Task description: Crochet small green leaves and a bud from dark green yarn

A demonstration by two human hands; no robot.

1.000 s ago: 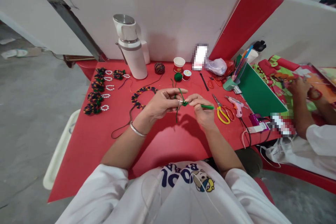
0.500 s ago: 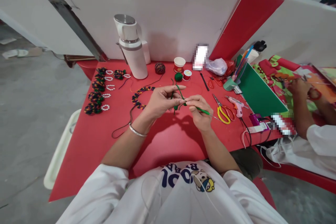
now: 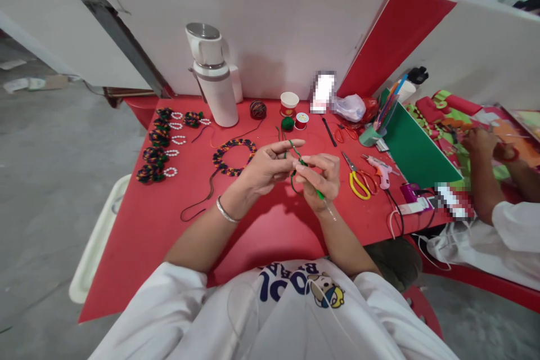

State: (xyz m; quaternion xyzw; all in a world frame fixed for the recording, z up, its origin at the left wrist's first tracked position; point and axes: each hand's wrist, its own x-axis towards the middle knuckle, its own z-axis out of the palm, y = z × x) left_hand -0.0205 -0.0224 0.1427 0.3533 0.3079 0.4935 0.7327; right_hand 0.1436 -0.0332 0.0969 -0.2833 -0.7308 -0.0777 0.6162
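Observation:
Green yarn (image 3: 297, 150) loops over the outstretched index finger of my left hand (image 3: 270, 166), whose thumb and other fingers pinch the small green yarn work. My right hand (image 3: 323, 177) grips a crochet hook with a green handle (image 3: 319, 195), its tip meeting the yarn between both hands. Fingers cover most of the small piece. Behind them lies a green yarn ball (image 3: 287, 124). A multicoloured crocheted ring (image 3: 223, 167) rests left of my left hand, with a dark cord trailing from it.
Several dark yarn scrunchies (image 3: 152, 154) with bead loops line the left. At the back stand a white flask (image 3: 217, 93), a multicoloured yarn ball (image 3: 258, 109), a paper cup (image 3: 289, 103) and a thread spool (image 3: 301, 120). Yellow-handled scissors (image 3: 359, 184) and a pink glue gun (image 3: 382, 171) lie right. A co-worker's hands (image 3: 483, 143) work beyond.
My right hand has turned, and the hook's handle now points more steeply down toward me. The yarn strand over my left index finger has shifted; my left hand moved slightly right.

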